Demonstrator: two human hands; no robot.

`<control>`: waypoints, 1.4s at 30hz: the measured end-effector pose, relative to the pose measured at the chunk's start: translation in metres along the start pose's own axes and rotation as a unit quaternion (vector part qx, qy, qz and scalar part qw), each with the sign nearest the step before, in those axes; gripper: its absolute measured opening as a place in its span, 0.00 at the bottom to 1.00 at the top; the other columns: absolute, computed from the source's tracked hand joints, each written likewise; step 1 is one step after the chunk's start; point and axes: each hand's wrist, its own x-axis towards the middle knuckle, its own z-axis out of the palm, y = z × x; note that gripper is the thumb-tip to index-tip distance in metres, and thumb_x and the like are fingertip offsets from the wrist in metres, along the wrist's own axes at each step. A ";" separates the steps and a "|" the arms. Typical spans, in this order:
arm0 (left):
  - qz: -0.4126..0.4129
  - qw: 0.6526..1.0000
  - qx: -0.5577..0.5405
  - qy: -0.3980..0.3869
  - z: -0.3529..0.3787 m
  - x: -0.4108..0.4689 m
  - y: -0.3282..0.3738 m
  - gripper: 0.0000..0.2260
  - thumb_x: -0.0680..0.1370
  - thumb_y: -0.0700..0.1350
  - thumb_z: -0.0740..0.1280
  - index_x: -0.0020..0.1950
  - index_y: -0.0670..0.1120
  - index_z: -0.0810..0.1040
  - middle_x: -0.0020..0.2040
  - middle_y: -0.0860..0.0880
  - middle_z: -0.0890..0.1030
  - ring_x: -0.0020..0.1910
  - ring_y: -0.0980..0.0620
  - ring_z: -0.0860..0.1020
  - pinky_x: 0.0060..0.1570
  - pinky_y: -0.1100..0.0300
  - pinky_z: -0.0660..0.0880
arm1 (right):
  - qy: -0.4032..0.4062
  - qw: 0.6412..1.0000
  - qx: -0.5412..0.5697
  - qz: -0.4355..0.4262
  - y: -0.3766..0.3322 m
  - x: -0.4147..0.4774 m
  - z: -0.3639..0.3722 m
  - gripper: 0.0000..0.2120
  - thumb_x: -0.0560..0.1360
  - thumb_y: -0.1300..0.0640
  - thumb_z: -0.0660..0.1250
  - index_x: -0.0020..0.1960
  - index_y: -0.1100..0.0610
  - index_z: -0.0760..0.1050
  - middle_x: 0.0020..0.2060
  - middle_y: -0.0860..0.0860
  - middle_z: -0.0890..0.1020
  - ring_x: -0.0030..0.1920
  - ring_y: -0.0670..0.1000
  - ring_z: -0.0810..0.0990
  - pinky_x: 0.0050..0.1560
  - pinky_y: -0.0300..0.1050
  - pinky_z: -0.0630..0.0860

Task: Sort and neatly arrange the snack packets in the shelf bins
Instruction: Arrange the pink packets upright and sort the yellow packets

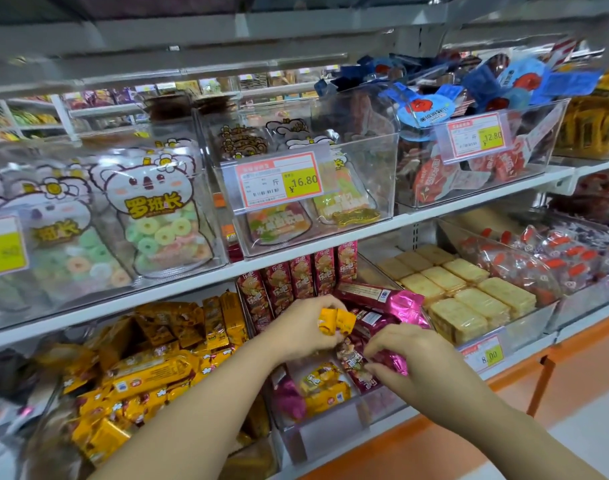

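My right hand [410, 362] pinches maroon packet [353, 363]; left hand [303, 329] grips yellow packet [336, 322]. Middle bin [331, 434] mixed: yellow stray [325, 388] lies inside. Sorting judged part done.

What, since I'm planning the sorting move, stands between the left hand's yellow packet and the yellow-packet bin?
Nothing visible: the left hand holds the yellow packet raised over the magenta packets, and the yellow-packet bin beside it is open on top.

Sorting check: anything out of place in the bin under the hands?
Yes: a yellow packet lies among maroon packets at its front; yellow stock sits to the left. The left hand grips another yellow packet.
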 end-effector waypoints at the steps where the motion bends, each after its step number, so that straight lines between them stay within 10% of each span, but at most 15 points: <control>1: 0.017 0.999 -0.023 0.025 -0.005 -0.006 0.003 0.13 0.73 0.44 0.71 0.54 0.55 0.75 0.37 0.57 0.77 0.32 0.63 0.72 0.34 0.67 0.69 | 0.006 1.000 0.004 -0.001 -0.001 0.000 0.001 0.06 0.73 0.48 0.68 0.50 0.44 0.78 0.43 0.33 0.74 0.48 0.37 0.73 0.51 0.38 0.74; 9: 0.064 0.991 -0.055 0.108 -0.062 -0.102 0.017 0.15 0.73 0.44 0.72 0.50 0.62 0.73 0.40 0.67 0.76 0.35 0.63 0.74 0.36 0.70 0.69 | -0.007 0.999 0.027 -0.038 -0.026 0.009 0.018 0.04 0.73 0.51 0.69 0.47 0.45 0.80 0.42 0.37 0.79 0.43 0.39 0.77 0.44 0.38 0.76; 16: -0.074 0.992 -0.032 0.102 -0.098 -0.176 -0.020 0.11 0.72 0.50 0.72 0.51 0.60 0.74 0.37 0.53 0.81 0.33 0.52 0.78 0.34 0.56 0.75 | -0.048 0.997 0.016 -0.059 -0.058 0.022 0.040 0.03 0.73 0.51 0.70 0.45 0.43 0.77 0.37 0.34 0.74 0.39 0.37 0.75 0.39 0.30 0.68; 21: -0.159 0.978 0.115 0.067 -0.104 -0.205 -0.057 0.14 0.71 0.52 0.71 0.55 0.58 0.74 0.34 0.54 0.78 0.29 0.62 0.74 0.31 0.67 0.71 | -0.083 0.995 0.006 -0.057 -0.078 0.029 0.047 0.02 0.75 0.51 0.67 0.47 0.45 0.78 0.38 0.35 0.74 0.39 0.35 0.71 0.38 0.30 0.65; 27: -0.245 0.962 0.113 -0.031 -0.080 -0.227 -0.100 0.28 0.69 0.59 0.72 0.66 0.56 0.69 0.55 0.51 0.78 0.52 0.52 0.76 0.50 0.60 0.73 | -0.094 0.995 0.013 -0.043 -0.087 0.035 0.053 0.06 0.73 0.53 0.71 0.42 0.42 0.76 0.37 0.34 0.77 0.40 0.36 0.73 0.37 0.29 0.67; 34: -0.175 0.979 0.100 0.033 -0.076 -0.224 -0.090 0.34 0.68 0.66 0.68 0.71 0.61 0.62 0.66 0.61 0.66 0.62 0.59 0.69 0.61 0.60 0.70 | -0.066 0.998 0.005 -0.008 -0.075 0.038 0.047 0.13 0.71 0.56 0.72 0.40 0.39 0.73 0.38 0.35 0.78 0.38 0.36 0.77 0.38 0.26 0.68; 42: -0.065 0.984 0.110 0.122 -0.051 -0.168 -0.053 0.15 0.77 0.58 0.62 0.63 0.61 0.71 0.59 0.63 0.73 0.59 0.62 0.71 0.59 0.58 0.71 | -0.042 0.998 -0.018 0.031 -0.049 0.036 0.036 0.07 0.73 0.59 0.70 0.50 0.52 0.81 0.41 0.42 0.80 0.39 0.39 0.78 0.39 0.25 0.69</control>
